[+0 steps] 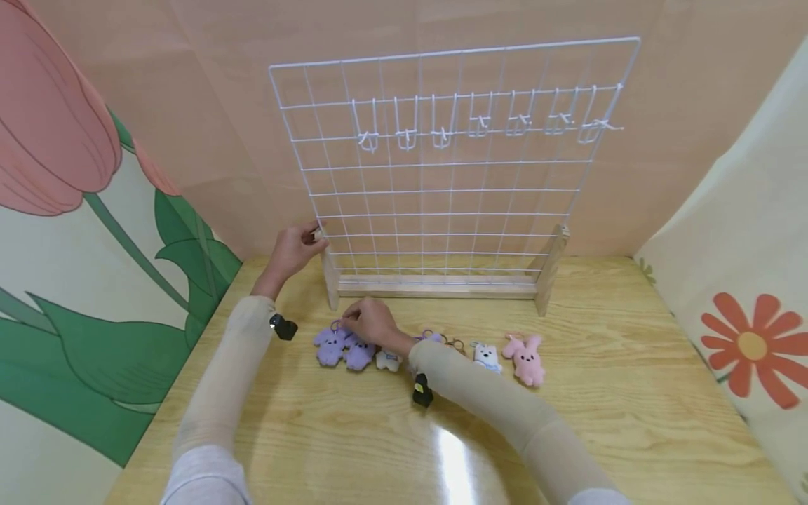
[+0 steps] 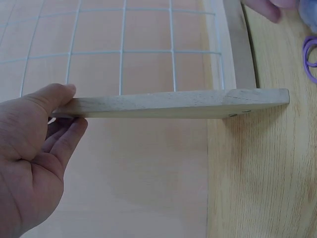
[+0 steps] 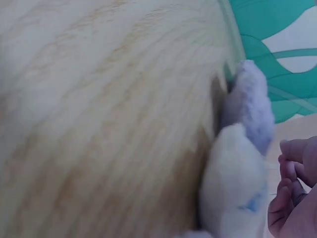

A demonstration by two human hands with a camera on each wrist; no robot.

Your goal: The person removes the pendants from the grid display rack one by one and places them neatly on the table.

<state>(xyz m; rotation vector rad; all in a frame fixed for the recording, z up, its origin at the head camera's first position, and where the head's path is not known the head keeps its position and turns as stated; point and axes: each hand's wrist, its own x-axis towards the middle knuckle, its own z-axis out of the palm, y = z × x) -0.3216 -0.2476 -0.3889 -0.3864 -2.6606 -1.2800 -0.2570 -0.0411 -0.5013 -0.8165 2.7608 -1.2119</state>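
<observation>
A white wire grid rack (image 1: 448, 189) stands upright on a wooden base. My left hand (image 1: 295, 249) grips the top of its left wooden side post (image 2: 173, 103), thumb on one face and fingers on the other. Over the row of plush keychains, my right hand (image 1: 374, 321) has thumb and fingertips close together near the key rings. Two purple plush keychains (image 1: 331, 348) lie at the row's left end, beside a cream one with a blue mark (image 3: 237, 183). I cannot tell whether the right fingertips pinch a ring.
Further right lie a white plush with a blue scarf (image 1: 487, 356) and a pink bunny plush (image 1: 527, 360); others hide behind the right forearm. Several white hooks (image 1: 442, 133) hang along the grid's upper part. Printed backdrops (image 1: 751, 344) border the wooden table (image 1: 631, 400).
</observation>
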